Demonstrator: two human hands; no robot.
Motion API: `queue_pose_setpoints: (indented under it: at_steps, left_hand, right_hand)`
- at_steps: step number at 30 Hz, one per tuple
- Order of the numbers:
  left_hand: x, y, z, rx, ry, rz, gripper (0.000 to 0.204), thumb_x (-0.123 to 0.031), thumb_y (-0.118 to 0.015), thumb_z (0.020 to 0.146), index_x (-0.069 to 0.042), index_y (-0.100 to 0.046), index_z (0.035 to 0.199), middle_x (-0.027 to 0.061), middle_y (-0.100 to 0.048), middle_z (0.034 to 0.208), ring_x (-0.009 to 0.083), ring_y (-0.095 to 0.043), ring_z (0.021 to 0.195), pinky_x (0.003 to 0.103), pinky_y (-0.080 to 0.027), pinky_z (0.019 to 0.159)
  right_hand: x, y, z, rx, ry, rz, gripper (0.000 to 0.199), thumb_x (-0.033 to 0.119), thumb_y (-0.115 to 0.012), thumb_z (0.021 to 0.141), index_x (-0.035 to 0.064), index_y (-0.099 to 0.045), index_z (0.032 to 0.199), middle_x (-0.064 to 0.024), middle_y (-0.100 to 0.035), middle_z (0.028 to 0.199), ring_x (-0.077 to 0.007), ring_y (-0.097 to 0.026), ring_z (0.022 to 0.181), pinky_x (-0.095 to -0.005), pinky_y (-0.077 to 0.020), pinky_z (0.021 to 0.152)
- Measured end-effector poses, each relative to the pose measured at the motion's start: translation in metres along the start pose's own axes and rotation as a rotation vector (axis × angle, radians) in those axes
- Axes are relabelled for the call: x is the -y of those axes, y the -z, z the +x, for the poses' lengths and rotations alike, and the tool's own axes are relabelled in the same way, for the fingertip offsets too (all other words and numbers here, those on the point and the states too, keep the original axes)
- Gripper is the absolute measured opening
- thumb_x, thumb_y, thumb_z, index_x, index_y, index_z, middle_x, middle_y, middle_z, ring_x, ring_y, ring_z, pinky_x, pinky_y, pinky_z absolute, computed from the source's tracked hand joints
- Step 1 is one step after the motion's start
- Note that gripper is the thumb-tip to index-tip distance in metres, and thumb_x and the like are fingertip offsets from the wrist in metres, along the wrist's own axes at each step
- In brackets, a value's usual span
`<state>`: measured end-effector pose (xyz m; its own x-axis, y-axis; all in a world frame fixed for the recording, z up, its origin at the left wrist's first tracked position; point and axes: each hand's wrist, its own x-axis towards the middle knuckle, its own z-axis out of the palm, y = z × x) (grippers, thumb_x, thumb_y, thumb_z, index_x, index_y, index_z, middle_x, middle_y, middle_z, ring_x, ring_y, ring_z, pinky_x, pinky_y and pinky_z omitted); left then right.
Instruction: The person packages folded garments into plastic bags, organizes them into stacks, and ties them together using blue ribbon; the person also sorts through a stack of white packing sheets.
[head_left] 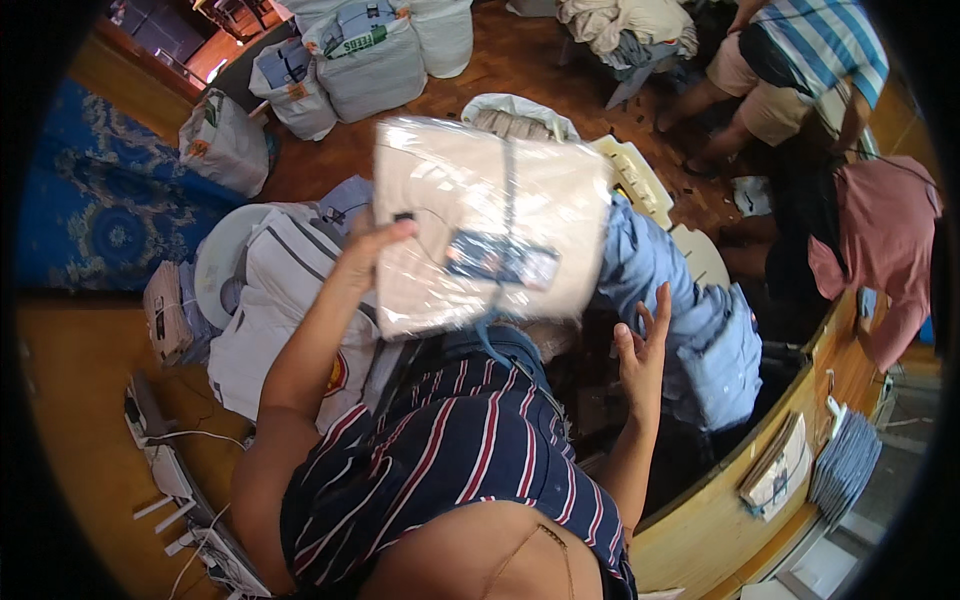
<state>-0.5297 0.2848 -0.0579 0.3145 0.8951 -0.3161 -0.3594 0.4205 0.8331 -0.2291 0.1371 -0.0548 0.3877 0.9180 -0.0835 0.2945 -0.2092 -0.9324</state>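
Observation:
A square bundle of folded beige cloth (430, 270) in shiny clear plastic is raised in front of me. A dark band runs down it and a dark blue label lies across its middle; motion blurs its edges. My left hand (372, 248) grips its left edge, thumb on top and the other fingers hidden underneath. To the right of the bundle, my right hand (643, 345) is apart from it, fingers spread and holding nothing. Behind that hand is a heap of light blue garments (700, 350).
White garments (280, 300) are piled at my left beside a white basin (222, 262). Full white sacks (370, 75) stand at the back. Two people, one in a striped shirt (815, 45), one in a pink shirt (885, 230), bend at the right by a wooden counter (720, 520). A power strip (160, 470) lies at left.

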Motion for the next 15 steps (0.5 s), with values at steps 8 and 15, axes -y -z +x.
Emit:
queue_pose_setpoints:
  at_steps: [8,15]
  left_hand:
    - [-0.049,0.171,0.135,-0.481,-0.380,0.211,0.041,-0.002,-0.060,0.068,0.000,-0.043,0.106,0.0122,-0.053,0.097,0.0223,-0.054,0.085,0.031,-0.047,0.071]
    - [-0.042,0.241,0.221,-0.406,-0.247,-0.074,0.045,-0.011,-0.062,0.070,-0.002,-0.042,0.110,0.0105,-0.051,0.101,0.0239,-0.052,0.090,0.034,-0.046,0.075]
  right_hand:
    - [-0.016,-0.043,0.037,0.080,-0.192,-0.020,0.068,0.003,-0.052,0.074,0.0161,-0.015,0.129,-0.0157,-0.027,0.127,-0.0248,-0.047,0.098,-0.0318,-0.0392,0.079]
    - [-0.073,-0.035,0.011,0.036,-0.397,-0.238,0.066,0.000,-0.053,0.072,0.0100,-0.018,0.128,-0.0204,-0.034,0.122,-0.0283,-0.045,0.101,-0.0315,-0.0390,0.080]
